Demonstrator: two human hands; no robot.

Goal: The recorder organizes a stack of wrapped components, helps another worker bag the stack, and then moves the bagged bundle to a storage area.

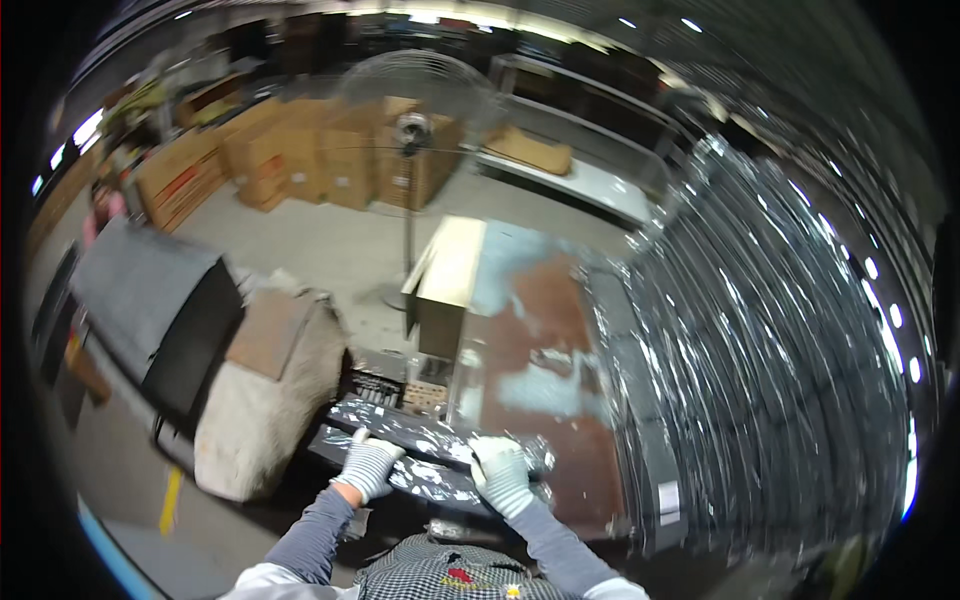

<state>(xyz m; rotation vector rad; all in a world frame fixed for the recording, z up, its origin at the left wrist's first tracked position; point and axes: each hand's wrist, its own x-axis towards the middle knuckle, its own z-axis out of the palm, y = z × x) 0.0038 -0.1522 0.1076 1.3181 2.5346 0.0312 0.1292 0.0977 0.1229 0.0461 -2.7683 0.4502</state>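
Observation:
A long, dark bundle in shiny clear plastic film lies crosswise in front of my body. It looks like two padded pieces side by side, but I cannot make out what is inside. My left hand, in a white-and-grey striped glove, is closed on its left part. Toward its other end, my right hand in a matching glove also grips it, thumb on top. The bundle's right end reaches over the edge of a worn table with brown and pale-blue patches. The fingers underneath are hidden.
Many dark film-wrapped pieces are stacked at the right. A pale box stands on the table's far left corner, beside a pedestal fan. Left are a pale padded block and a dark block. Cartons line the back.

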